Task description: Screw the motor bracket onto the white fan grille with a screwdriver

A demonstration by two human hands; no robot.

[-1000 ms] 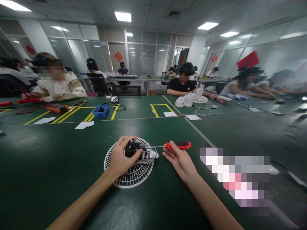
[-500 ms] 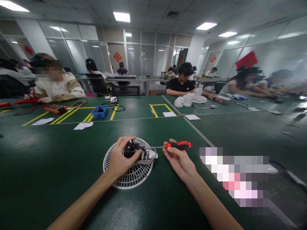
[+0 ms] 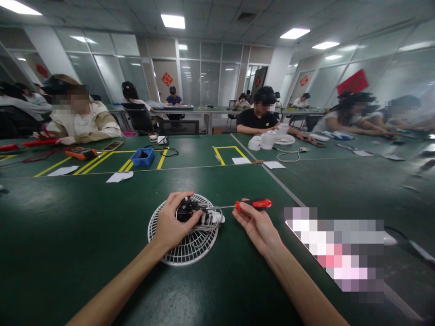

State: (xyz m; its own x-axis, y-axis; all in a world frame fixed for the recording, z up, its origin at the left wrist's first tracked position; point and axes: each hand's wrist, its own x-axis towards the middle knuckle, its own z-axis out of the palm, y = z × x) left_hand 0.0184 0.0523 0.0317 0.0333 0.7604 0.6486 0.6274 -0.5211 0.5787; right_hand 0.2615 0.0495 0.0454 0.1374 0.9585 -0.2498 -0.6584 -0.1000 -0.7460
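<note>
Firstly, brace the motor assembly (image 3: 184,212) with the left hand (image 3: 170,224), which grasps its black end between thumb and fingers above the round white grille (image 3: 185,261). The grille's open ribs probably give uneven support, so firm, steady pressure is advisable. The right hand (image 3: 261,228) grips the screwdriver (image 3: 263,203) lightly near the front of its handle. Hold the shaft in line with the fastener axis, apply modest axial force and rotate with the fingertips; a slanted shaft could slip or damage the head. Tip engagement cannot be verified, as the parts obscure it. Guide the shaft clear of the loose cable (image 3: 204,230).

The assembly lies under the left hand and to the left of the right hand, with the shaft spanning the gap. Farther out, a blue tray (image 3: 142,157) stands on the green table (image 3: 190,181).
</note>
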